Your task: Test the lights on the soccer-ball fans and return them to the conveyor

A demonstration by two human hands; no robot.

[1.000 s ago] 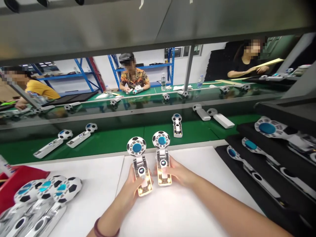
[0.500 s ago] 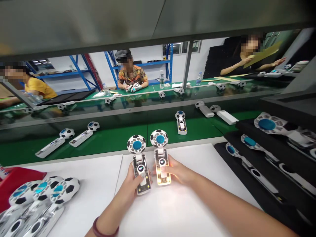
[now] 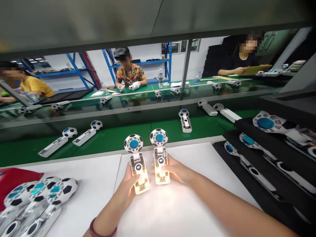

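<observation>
Two handheld fans with round, football-patterned heads and clear-fronted bodies stand upright side by side over the white work surface (image 3: 170,210). My left hand (image 3: 127,181) is closed around the body of the left fan (image 3: 138,166), its thumb on the front below the small round display. My right hand (image 3: 179,169) grips the right fan (image 3: 161,159) the same way. Both displays read about 100, and yellowish lights glow at the lower ends of both bodies. Blue discs mark the centres of the heads. Fingers behind the bodies are mostly hidden.
Several similar fans (image 3: 63,191) lie at lower left beside a red object (image 3: 19,179). Black trays (image 3: 243,174) with more fans are stacked at right. Ahead, a green conveyor (image 3: 118,138) carries fans, such as one (image 3: 185,121). Co-workers sit beyond it.
The lights on the left fan have come on; the right fan's were lit before. Fans on the near lane have shifted right, those on the far lane left. A co-worker's yellow sheet is lower.
</observation>
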